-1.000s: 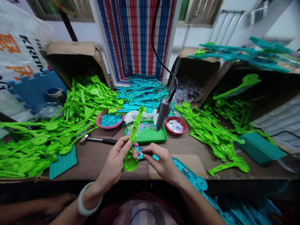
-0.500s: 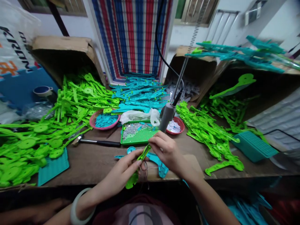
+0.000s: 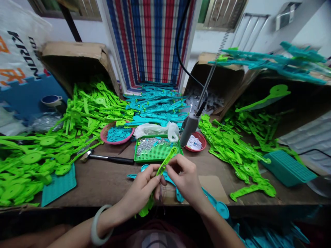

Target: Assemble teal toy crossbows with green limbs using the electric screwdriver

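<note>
A long, narrow green plastic part (image 3: pixel 169 157) is gripped by my left hand (image 3: pixel 144 184), tilted with its tip up and to the right. Its rounder green end shows below the palm. My right hand (image 3: pixel 184 175) is closed in a pinch against the part's right side; its fingertips hide whatever is between them. A thin dark cord or wire (image 3: pixel 163 201) dangles under my hands. Beneath them, a blue plastic part (image 3: pixel 169 178) lies on the table, partly covered. A grey electric screwdriver (image 3: pixel 190 130) hangs just above and beyond my right hand.
A green tray (image 3: pixel 155 156) carries small metal pieces. Beside it are a pink basket (image 3: pixel 103 136) of blue pieces, a red bowl (image 3: pixel 204 139) of white pieces and a hammer (image 3: pixel 111 158). Green part piles (image 3: pixel 85 113) lie left and right; a teal basket (image 3: pixel 289 168) stands right.
My right hand has slid down from the green part's tip toward my left hand, exposing the tip. The view has shifted slightly, and more of a blue part shows beside my right forearm.
</note>
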